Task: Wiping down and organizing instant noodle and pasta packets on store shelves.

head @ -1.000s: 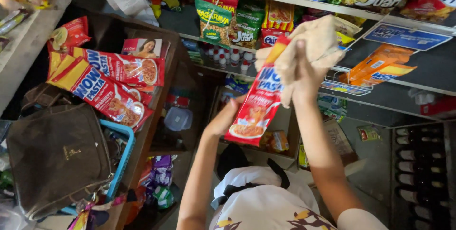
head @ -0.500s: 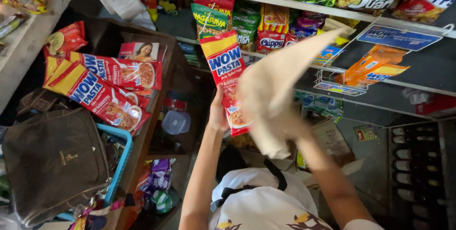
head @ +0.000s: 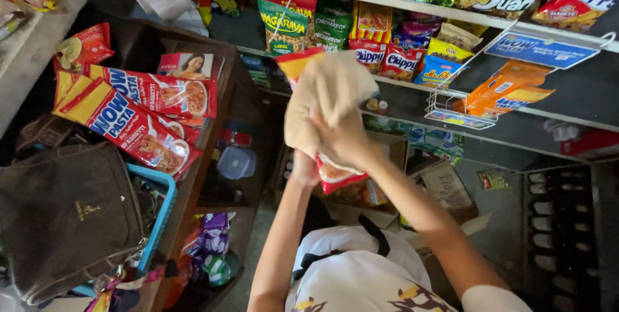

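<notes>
The right hand [head: 345,138] was closed around a beige cloth [head: 325,96] and pressed it flat against the face of a red pasta packet [head: 335,173]. The left hand [head: 303,167] pinched the packet from behind near its lower end. The packet stood upright in the air before the shelf [head: 400,9], its long axis vertical, yellow top end upward, touching both hands.

Bare forearms, no sleeves past the elbows. White T-shirt [head: 361,273] at 6 o'clock, printed with dark and yellow figures (too blurred to read). Black strap [head: 374,234] across the chest.
</notes>
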